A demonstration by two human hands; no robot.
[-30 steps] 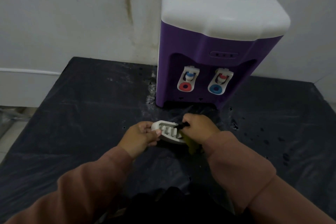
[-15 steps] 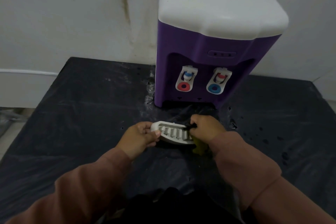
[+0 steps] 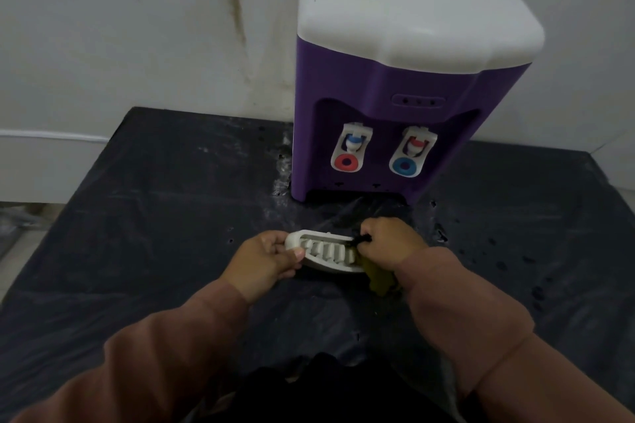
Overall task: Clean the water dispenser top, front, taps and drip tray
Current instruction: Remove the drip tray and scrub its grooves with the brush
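Note:
A purple water dispenser (image 3: 360, 106) with a white top (image 3: 412, 10) stands at the back of the black surface, its two taps (image 3: 348, 151) (image 3: 412, 156) facing me. The white slotted drip tray (image 3: 324, 252) is off the dispenser and lies in front of it. My left hand (image 3: 266, 259) grips the tray's left end. My right hand (image 3: 388, 242) is closed on a yellow-green cloth (image 3: 378, 280) with a dark edge, pressed to the tray's right end. The tray's right end is hidden under that hand.
A black plastic sheet (image 3: 154, 216) covers the table, with water drops on its right part (image 3: 498, 251). A stained white wall (image 3: 137, 27) rises behind. The table's left edge drops to a floor (image 3: 13, 233).
My right hand with the cloth has slid rightward along the tray's grille, uncovering more slots. The left hand keeps the same hold.

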